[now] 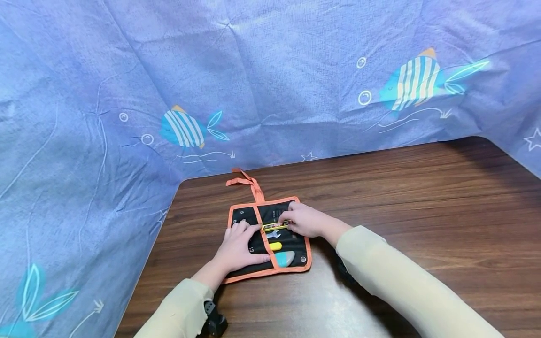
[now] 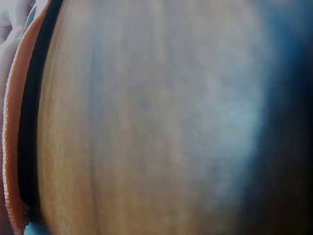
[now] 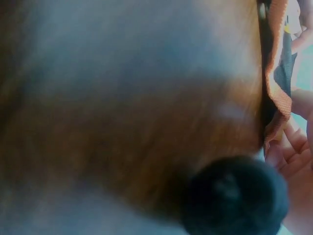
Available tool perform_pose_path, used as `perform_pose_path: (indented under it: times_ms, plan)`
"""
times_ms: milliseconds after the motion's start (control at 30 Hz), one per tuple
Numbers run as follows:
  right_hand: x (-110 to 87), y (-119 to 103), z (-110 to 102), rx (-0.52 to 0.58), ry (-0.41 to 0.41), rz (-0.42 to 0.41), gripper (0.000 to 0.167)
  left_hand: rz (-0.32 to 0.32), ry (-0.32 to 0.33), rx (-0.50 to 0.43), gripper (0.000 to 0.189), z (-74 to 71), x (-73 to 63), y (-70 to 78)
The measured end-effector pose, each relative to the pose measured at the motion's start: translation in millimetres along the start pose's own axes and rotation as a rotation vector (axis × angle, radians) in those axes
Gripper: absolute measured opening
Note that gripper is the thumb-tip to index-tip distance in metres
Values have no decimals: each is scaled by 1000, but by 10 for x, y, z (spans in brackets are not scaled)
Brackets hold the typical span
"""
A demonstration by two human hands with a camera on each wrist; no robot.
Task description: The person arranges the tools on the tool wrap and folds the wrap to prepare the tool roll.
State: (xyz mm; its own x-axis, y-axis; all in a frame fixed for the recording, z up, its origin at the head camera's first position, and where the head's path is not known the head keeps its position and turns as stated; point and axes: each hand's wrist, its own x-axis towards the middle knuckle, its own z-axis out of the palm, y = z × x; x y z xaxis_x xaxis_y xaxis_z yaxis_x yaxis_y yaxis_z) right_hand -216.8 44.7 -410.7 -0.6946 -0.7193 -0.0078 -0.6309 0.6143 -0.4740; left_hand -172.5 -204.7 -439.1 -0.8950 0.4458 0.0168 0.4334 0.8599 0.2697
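Observation:
A black tool pouch with orange trim lies spread out on the table. My left hand rests on its left part, fingers spread and the index fingertip at the orange pocket edge. On the right part, my right hand pinches the right end of a slim yellow tool with a dark label, whose left end is at the pocket edge; its kind I cannot tell. Below it an open-end wrench, a yellow handle and a teal piece with a grey rounded end stick out of the pockets.
Orange tie straps trail from the pouch's far side over the brown wooden table. A blue fish-print cloth hangs behind and to the left. In the right wrist view a dark round object is blurred close to the camera.

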Motion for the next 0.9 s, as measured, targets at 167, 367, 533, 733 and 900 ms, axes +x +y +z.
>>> perform_pose_path:
  times_ms: [167, 367, 533, 733, 900]
  plan:
    - [-9, -9, 13, -11, -3, -6, 22, 20, -8, 24, 92, -19, -42, -4]
    - [-9, 21, 35, -61, 31, 18, 24, 29, -23, 50, 96, -34, -66, 13]
    - [-35, 52, 29, -88, 42, 87, 21, 22, -44, 60, 95, -18, -81, 21]
    - [-83, 86, 3, -128, 41, 102, 12, 19, -34, 65, 96, 1, -79, 12]
    - [-86, 89, -2, -134, 49, 81, 7, 25, -13, 40, 94, 12, -91, 0]
